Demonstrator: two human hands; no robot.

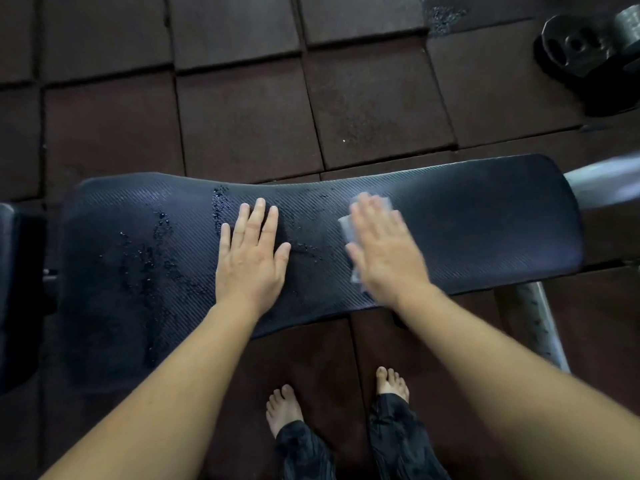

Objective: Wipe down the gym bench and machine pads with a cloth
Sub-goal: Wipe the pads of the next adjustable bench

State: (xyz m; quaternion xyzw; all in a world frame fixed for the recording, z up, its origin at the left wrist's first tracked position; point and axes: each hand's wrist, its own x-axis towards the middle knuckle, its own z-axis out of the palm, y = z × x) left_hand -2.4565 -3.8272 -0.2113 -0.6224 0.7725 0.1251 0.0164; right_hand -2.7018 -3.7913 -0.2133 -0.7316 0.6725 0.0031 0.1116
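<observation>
Black bench pad (pixel 485 230): lies crosswise below me; wet droplets (pixel 162 244) on its left half.
Cloth (pixel 347 227): pale, flat on the pad right of centre, mostly covered.
Right hand (pixel 384 251): fingers straight, pressing the Cloth; I see it blurred.
Left hand (pixel 251 258): fingers straight, palm flat on the pad beside the droplets.

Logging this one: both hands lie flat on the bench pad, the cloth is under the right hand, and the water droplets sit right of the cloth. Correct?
Not quite. The head view shows the droplets on the bench pad left of the cloth, around and beyond the left hand. The rest holds: both hands flat, cloth under the right hand.
</observation>
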